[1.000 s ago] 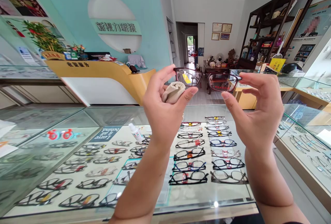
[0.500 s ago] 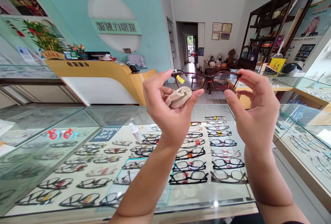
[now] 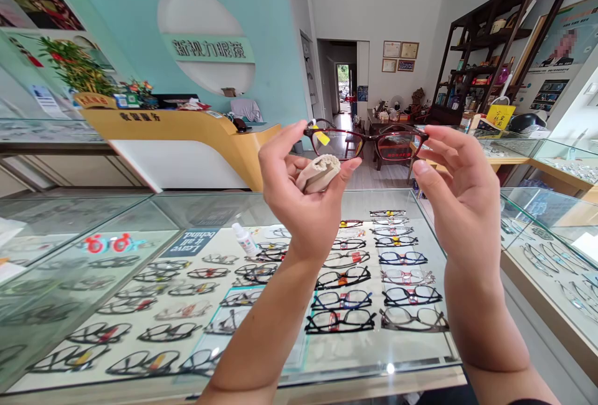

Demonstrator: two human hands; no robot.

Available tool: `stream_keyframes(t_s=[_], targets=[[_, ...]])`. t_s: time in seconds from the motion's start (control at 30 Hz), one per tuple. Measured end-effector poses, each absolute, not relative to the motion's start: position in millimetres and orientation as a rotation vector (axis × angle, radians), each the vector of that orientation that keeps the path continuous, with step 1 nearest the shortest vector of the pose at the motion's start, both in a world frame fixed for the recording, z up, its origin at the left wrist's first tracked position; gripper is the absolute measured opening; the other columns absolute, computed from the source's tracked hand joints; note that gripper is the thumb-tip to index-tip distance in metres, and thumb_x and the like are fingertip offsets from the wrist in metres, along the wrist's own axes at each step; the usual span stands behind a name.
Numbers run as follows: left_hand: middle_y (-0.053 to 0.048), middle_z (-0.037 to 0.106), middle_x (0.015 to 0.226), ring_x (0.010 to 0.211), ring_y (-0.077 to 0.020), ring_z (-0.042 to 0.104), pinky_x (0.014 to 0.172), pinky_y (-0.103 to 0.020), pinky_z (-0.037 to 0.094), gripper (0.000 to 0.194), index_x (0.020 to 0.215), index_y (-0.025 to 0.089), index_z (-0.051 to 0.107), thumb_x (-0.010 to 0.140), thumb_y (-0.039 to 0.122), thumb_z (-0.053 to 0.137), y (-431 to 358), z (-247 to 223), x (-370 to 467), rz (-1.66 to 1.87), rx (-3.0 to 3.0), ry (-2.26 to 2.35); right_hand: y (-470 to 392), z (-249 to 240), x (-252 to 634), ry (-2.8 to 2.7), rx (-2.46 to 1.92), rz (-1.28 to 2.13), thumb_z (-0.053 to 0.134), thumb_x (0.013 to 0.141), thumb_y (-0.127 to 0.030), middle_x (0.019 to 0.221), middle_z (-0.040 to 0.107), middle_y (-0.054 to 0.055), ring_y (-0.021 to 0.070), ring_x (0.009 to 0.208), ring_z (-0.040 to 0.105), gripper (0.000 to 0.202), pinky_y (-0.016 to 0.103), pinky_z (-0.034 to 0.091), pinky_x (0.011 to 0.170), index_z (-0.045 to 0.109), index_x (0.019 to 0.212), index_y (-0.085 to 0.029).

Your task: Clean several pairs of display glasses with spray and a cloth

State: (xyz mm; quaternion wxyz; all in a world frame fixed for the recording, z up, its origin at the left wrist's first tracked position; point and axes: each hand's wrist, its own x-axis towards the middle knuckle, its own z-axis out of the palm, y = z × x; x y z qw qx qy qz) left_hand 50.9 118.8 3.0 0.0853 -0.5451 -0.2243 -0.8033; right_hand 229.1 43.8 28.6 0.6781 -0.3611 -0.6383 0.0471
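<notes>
A pair of dark red-brown eyeglasses (image 3: 396,144) is held up level above the glass display case. A yellow tag hangs at its left lens, and red lettering shows on the right lens. My left hand (image 3: 303,212) grips the left end of the frame with its fingers. Folded inside that same palm is a beige cloth (image 3: 319,174), pinned by the thumb. My right hand (image 3: 469,205) has its index fingertip at the frame's right end, with the thumb lower, near the lens rim; its other fingers are curled behind.
Below, the glass display case (image 3: 355,355) holds rows of eyeglass frames (image 3: 343,277). A white spray bottle (image 3: 245,240) stands by them, left of my left forearm. Another glass case (image 3: 546,230) runs along the right. Farther back are a yellow counter (image 3: 187,137) and dark shelves (image 3: 486,34).
The eyeglasses have shifted slightly left and tipped a little, so a temple arm shows above the left lens. My right hand has moved slightly left at the fingertips, its thumb still below the index finger.
</notes>
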Motion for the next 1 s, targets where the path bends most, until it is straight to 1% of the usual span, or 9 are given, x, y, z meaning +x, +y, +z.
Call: stream_keyframes(t_s=[0.1, 0.17, 0.27, 0.37, 0.5, 0.67, 0.8, 0.9, 1.0], targets=[[-0.009, 0.069, 0.141, 0.097, -0.0219, 0.072, 0.074, -0.037, 0.061, 0.070, 0.134, 0.032, 0.064, 0.078, 0.064, 0.094, 119.6, 1.3, 50.1, -2.420, -1.652, -0.687, 44.4, 27.6, 229.9, -1.434, -0.815, 0.080, 0.069, 0.102, -0.030, 0.142, 0.072, 0.006, 0.0268, 0.122, 0.073, 0.034, 0.052, 0.065, 0.101, 0.068, 0.136, -0.035], [-0.009, 0.068, 0.144, 0.099, -0.0228, 0.073, 0.077, -0.038, 0.064, 0.072, 0.136, 0.034, 0.062, 0.079, 0.065, 0.093, 119.6, 0.7, 50.1, -2.430, -1.690, -0.713, 45.1, 27.2, 229.8, -1.427, -0.814, 0.071, 0.068, 0.103, -0.031, 0.142, 0.071, 0.006, 0.0269, 0.121, 0.073, 0.032, 0.051, 0.065, 0.099, 0.069, 0.135, -0.034], [-0.011, 0.068, 0.147, 0.114, -0.0262, 0.074, 0.086, -0.039, 0.067, 0.072, 0.137, 0.033, 0.060, 0.081, 0.068, 0.089, 118.7, 1.6, 51.2, -2.436, -1.727, -0.751, 45.5, 27.8, 228.6, -1.408, -0.792, 0.051, 0.065, 0.105, -0.031, 0.136, 0.073, 0.006, 0.0261, 0.120, 0.073, 0.025, 0.049, 0.064, 0.099, 0.071, 0.129, -0.033], [-0.012, 0.069, 0.143, 0.130, -0.0288, 0.070, 0.094, -0.038, 0.067, 0.070, 0.137, 0.030, 0.061, 0.084, 0.066, 0.088, 118.5, 3.2, 51.7, -2.461, -1.768, -0.730, 44.1, 29.6, 226.8, -1.378, -0.771, 0.017, 0.064, 0.105, -0.029, 0.129, 0.075, 0.005, 0.0238, 0.117, 0.073, 0.020, 0.046, 0.063, 0.100, 0.072, 0.123, -0.031], [-0.011, 0.069, 0.140, 0.136, -0.0293, 0.068, 0.098, -0.036, 0.066, 0.069, 0.139, 0.030, 0.061, 0.085, 0.063, 0.089, 122.2, 2.5, 48.3, -2.520, -1.887, -0.698, 40.8, 32.0, 224.6, -1.342, -0.787, 0.002, 0.064, 0.105, -0.032, 0.122, 0.077, 0.004, 0.0211, 0.108, 0.073, 0.016, 0.042, 0.062, 0.096, 0.073, 0.118, -0.029], [-0.011, 0.070, 0.140, 0.137, -0.0304, 0.068, 0.097, -0.037, 0.066, 0.071, 0.140, 0.032, 0.060, 0.083, 0.066, 0.088, 127.0, -0.8, 43.4, -2.524, -1.977, -0.750, 39.6, 32.0, 224.2, -1.316, -0.792, 0.019, 0.065, 0.104, -0.034, 0.121, 0.077, 0.005, 0.0203, 0.105, 0.073, 0.018, 0.042, 0.062, 0.094, 0.075, 0.118, -0.028], [-0.011, 0.069, 0.139, 0.138, -0.0308, 0.067, 0.099, -0.038, 0.065, 0.072, 0.140, 0.032, 0.060, 0.083, 0.065, 0.089, 126.3, -1.1, 43.3, -2.507, -1.984, -0.754, 40.4, 31.2, 224.9, -1.328, -0.810, -0.004, 0.062, 0.105, -0.034, 0.122, 0.077, 0.006, 0.0211, 0.107, 0.073, 0.021, 0.042, 0.062, 0.094, 0.075, 0.120, -0.027], [-0.010, 0.070, 0.134, 0.131, -0.0284, 0.069, 0.095, -0.038, 0.065, 0.067, 0.137, 0.032, 0.061, 0.085, 0.065, 0.088, 124.5, 0.2, 44.1, -2.507, -1.944, -0.774, 40.5, 31.8, 224.5, -1.327, -0.809, -0.006, 0.060, 0.106, -0.034, 0.120, 0.077, 0.006, 0.0208, 0.105, 0.073, 0.021, 0.042, 0.061, 0.093, 0.075, 0.119, -0.026], [-0.009, 0.072, 0.127, 0.121, -0.0255, 0.072, 0.088, -0.036, 0.065, 0.062, 0.134, 0.031, 0.062, 0.087, 0.065, 0.085, 122.9, 1.8, 44.9, -2.501, -1.911, -0.796, 40.0, 32.8, 223.7, -1.301, -0.776, 0.035, 0.063, 0.105, -0.034, 0.113, 0.077, 0.004, 0.0191, 0.097, 0.072, 0.018, 0.041, 0.060, 0.091, 0.076, 0.114, -0.026]])
